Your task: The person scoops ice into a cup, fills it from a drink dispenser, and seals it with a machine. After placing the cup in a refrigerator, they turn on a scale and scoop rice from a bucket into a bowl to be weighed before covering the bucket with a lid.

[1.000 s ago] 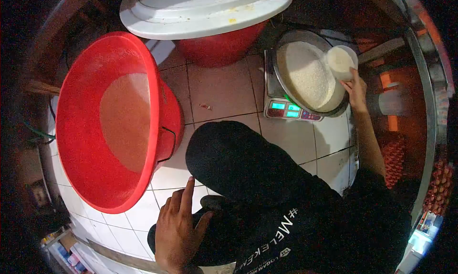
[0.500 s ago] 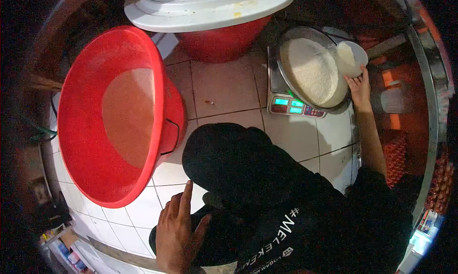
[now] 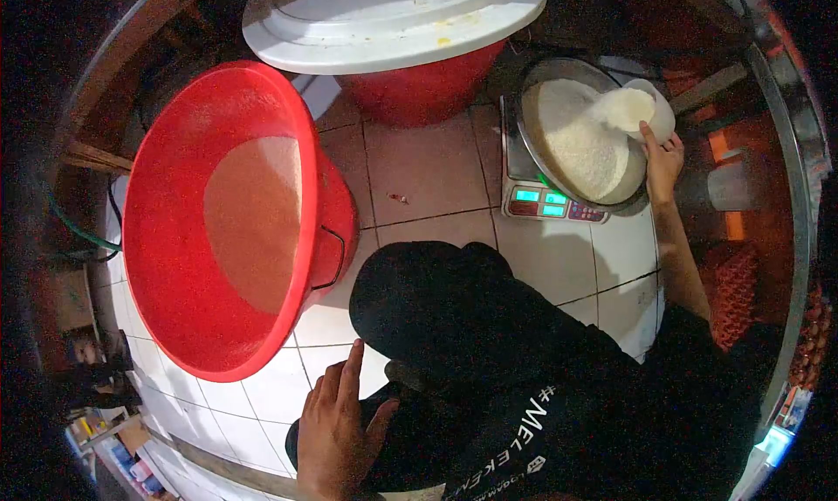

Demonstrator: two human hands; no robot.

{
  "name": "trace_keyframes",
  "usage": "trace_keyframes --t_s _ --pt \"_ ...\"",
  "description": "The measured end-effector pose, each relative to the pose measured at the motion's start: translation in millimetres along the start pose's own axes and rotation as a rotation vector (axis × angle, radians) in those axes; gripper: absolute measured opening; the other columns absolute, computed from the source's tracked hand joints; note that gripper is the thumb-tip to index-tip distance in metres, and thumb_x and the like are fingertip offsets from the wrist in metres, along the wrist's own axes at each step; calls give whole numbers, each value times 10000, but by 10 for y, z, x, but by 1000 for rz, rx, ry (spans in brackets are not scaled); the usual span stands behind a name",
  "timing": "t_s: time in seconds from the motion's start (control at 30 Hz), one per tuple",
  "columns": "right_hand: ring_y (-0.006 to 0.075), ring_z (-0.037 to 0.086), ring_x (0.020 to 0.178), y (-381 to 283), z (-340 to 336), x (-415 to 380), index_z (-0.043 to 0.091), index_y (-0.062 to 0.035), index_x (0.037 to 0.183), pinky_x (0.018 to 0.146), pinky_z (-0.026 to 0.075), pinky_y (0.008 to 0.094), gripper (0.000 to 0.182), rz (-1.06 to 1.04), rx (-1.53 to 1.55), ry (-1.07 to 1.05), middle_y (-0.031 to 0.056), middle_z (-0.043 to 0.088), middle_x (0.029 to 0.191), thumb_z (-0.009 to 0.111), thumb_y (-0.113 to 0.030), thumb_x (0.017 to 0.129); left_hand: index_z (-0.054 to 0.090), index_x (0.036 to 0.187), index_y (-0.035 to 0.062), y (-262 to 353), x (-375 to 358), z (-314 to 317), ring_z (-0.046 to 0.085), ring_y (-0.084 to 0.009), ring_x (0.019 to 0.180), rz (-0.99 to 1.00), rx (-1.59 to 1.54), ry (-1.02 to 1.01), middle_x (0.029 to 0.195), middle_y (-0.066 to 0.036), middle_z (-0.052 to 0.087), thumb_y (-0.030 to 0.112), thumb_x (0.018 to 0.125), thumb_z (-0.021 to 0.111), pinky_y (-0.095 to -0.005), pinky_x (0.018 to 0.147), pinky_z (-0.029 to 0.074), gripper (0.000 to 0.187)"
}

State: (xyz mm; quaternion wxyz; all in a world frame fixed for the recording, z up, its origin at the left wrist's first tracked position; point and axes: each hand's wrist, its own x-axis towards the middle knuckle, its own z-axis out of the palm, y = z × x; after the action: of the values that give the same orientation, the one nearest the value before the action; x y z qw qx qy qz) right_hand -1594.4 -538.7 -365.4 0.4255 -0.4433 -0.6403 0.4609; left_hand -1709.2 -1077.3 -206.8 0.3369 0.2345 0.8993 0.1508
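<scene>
Head view's showing the right hand (image 3: 661, 159) gripping a small white cup (image 3: 642, 110), tipping rice into the metal pan (image 3: 576, 143) that's sitting on the digital scale (image 3: 548, 204), far right on the tiled floor. The left hand (image 3: 336, 431) is resting spread on the knee. Looks like topping up, so next it's calling for small pours.

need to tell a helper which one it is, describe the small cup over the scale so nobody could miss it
Start at the big red tub on the tiled floor, then look right to the digital scale carrying a metal pan heaped with white grains. At the pan's far right rim is the small white cup, tilted toward the heap in the right hand. It is the only hand-held container, much smaller than both red tubs.
</scene>
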Motion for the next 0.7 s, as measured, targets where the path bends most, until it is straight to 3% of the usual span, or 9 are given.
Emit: trace_keyframes --t_s 0.27,0.33,0.47,0.53,0.57,0.6,0.67,0.7 --pt "260 534 1160 183 -239 197 322 106 1341 982 477 401 838 145 192 -33 210 507 1284 794 -317 793 343 1464 96 -10 56 -1 573 -376 1117 -7 25 -27 1191 -214 579 174 785 737 -448 933 482 789" --pt "305 562 1163 138 -249 184 345 94 1376 1008 483 417 709 170 326 -100 173 519 1278 714 -245 875 347 1462 92 -13 62 0 575 -373 1115 1 48 -33 1193 -211 579 170 786 737 -445 931 483 784" --pt "306 560 1154 238 -249 219 341 74 1381 1027 465 417 687 251 412 -90 170 545 1245 699 -242 887 341 1463 89 125 67 -48 579 -369 1108 -64 -6 -58 1204 -211 576 148 769 749 -439 935 484 807" --pt "297 556 1148 193 -124 164 336 75 1378 1031 461 422 708 79 108 -24 178 543 1253 710 -258 878 339 1463 88 145 82 -29 580 -368 1105 -104 -30 -85 1206 -213 574 139 763 752 -436 937 484 815" --pt "259 578 1105 5 -61 23 350 80 1348 998 485 419 722 -112 -215 -36 167 568 1215 742 -266 850 336 1464 87 89 78 -2 581 -369 1104 -79 12 -55 1202 -216 575 129 756 754 -437 927 490 823" --pt "259 578 1105 12 -80 33 350 80 1348 998 485 419 722 -110 -215 -32 167 568 1215 742 -266 850 333 1464 86 56 71 6 582 -370 1102 -57 54 -23 1198 -218 575 118 748 755 -437 917 496 832" --pt "238 601 1049 85 -85 111 434 67 1256 915 526 415 675 164 121 23 197 589 1179 799 -258 791 336 1462 82 56 65 23 583 -372 1101 -76 74 -19 1191 -218 576 112 747 753 -437 913 499 829" --pt "238 601 1049 202 -106 163 434 67 1256 915 526 415 675 166 125 23 197 589 1179 799 -258 791 338 1460 78 59 63 24 583 -374 1100 -95 92 -16 1184 -219 576 105 745 751 -437 909 501 826"
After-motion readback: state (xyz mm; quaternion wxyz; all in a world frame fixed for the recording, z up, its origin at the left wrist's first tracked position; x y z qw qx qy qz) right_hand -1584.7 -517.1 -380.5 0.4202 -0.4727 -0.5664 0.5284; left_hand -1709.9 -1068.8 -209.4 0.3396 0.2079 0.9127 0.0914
